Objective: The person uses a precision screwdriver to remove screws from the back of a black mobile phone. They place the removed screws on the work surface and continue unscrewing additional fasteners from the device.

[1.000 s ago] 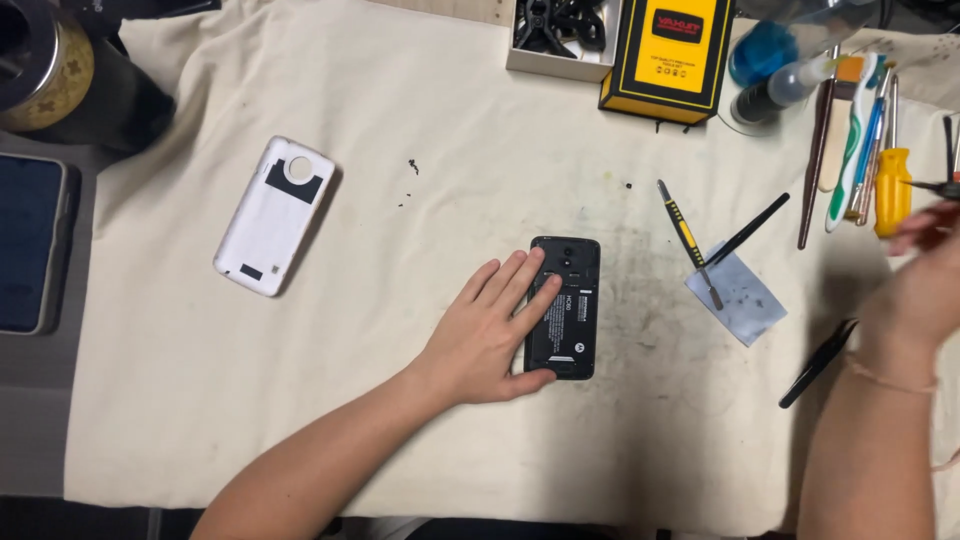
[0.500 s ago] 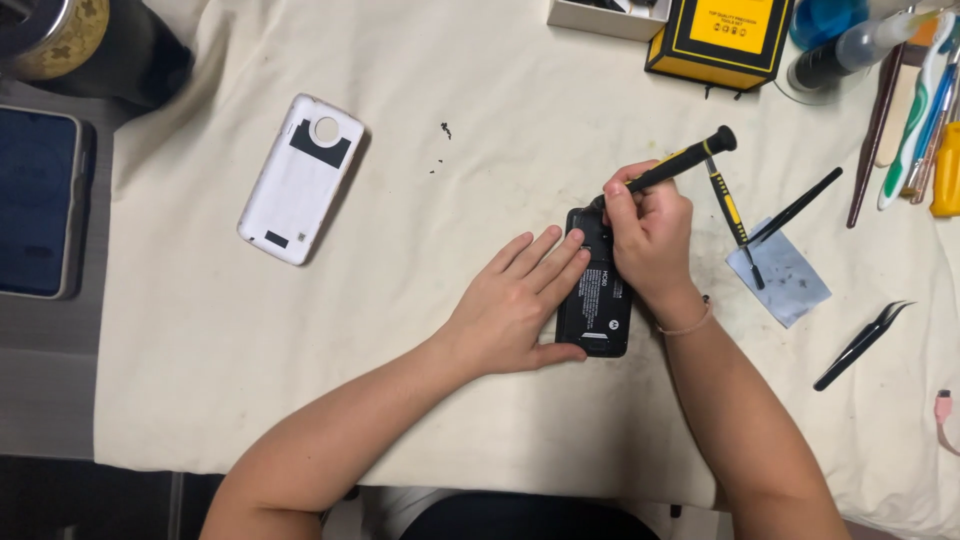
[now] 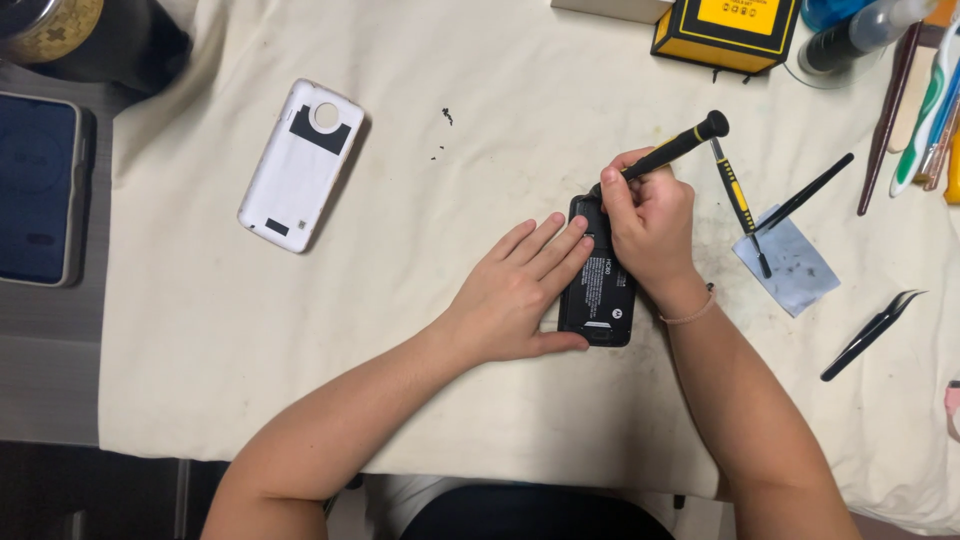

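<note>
A phone-repair workbench: cloth-covered table (image 3: 250,380), tweezers (image 3: 870,335), spare screwdriver (image 3: 738,205), yellow-and-black tool kit box (image 3: 725,35).

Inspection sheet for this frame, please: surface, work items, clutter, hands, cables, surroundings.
Surface: cream cloth over the table, with a few dark specks and smudges.
Work items: opened black phone lying flat; black-and-yellow screwdriver tilted, tip at the phone's top end.
Clutter: white back cover lying apart to the left; tiny screws; second screwdriver and a black probe over a grey mat; black tweezers; yellow kit box; bottle and tools at far right.
Hands: left hand flat, pressing the phone's left edge; right hand gripping the screwdriver.
Cables: nothing seen.
Surroundings: dark tablet on grey ledge at left; dark round container top left.
</note>
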